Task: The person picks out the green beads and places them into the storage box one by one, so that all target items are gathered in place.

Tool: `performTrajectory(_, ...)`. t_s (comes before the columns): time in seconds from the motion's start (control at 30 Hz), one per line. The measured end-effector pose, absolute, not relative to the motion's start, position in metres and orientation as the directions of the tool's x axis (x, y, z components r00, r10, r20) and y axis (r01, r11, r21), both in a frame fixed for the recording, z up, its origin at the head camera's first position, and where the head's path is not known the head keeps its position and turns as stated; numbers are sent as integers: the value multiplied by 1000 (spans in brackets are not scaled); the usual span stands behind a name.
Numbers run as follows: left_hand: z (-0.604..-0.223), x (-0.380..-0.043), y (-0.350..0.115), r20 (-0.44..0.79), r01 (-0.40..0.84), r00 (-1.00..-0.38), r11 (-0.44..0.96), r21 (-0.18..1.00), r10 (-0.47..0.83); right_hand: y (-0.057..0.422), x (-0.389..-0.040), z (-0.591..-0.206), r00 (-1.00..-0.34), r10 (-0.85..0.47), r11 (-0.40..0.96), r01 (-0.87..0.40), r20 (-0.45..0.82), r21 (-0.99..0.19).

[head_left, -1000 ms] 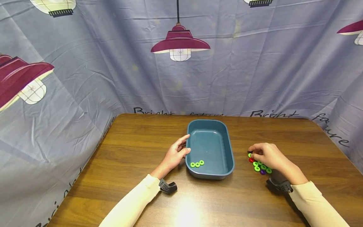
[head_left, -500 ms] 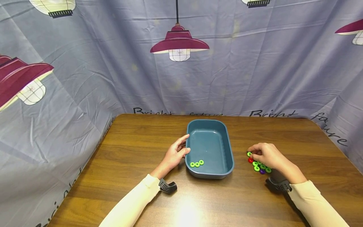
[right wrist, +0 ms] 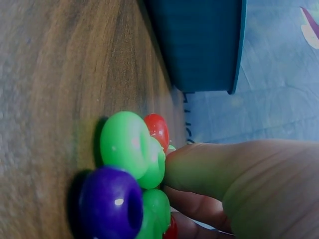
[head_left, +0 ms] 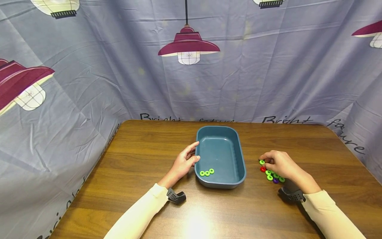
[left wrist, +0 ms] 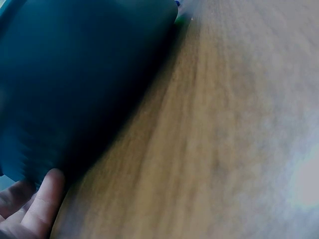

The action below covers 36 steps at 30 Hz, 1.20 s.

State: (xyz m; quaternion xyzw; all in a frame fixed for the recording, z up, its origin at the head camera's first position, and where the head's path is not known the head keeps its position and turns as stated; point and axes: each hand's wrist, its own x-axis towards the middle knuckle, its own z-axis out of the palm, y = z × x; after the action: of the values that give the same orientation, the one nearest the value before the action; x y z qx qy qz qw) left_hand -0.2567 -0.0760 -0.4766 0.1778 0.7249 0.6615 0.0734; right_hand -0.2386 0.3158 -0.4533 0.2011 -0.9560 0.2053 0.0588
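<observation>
In the head view, my left hand [head_left: 183, 161] rests against the left side of a blue-green plastic bin [head_left: 242, 159]. Its fingers are extended, and fingertips touch the outer wall in the left wrist view. Inside the bin, three green rings [head_left: 207, 173] lie in the near left corner. My right hand [head_left: 280, 163] is low over a small cluster of rings right of the bin, pinching a green ring [head_left: 262, 162] between thumb and index finger. Close by lie a red ring [head_left: 263, 169], a purple ring [right wrist: 107, 201] and several green rings [head_left: 270, 178]. The hand hides part of the cluster.
The wooden table [head_left: 143, 149] carries the bin near its middle. A patterned curtain [head_left: 134, 66] hangs behind and along the sides. Each wrist wears a black camera mount, such as the left mount [head_left: 176, 197] above the table.
My right hand shifts very slightly left, and the green and red rings by its fingers shift a little with it. The left hand and bin stay in place.
</observation>
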Motion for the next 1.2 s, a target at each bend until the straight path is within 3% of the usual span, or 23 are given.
performTrajectory(0.67,-477,-257,-75,125,154,-928,56,986,350,312,-237,-446,-919,-344,840,-392,191,-375)
performTrajectory(1.2,-477,-257,-75,129,161,-927,63,985,353,289,-235,-416,-880,-364,804,-462,304,-375)
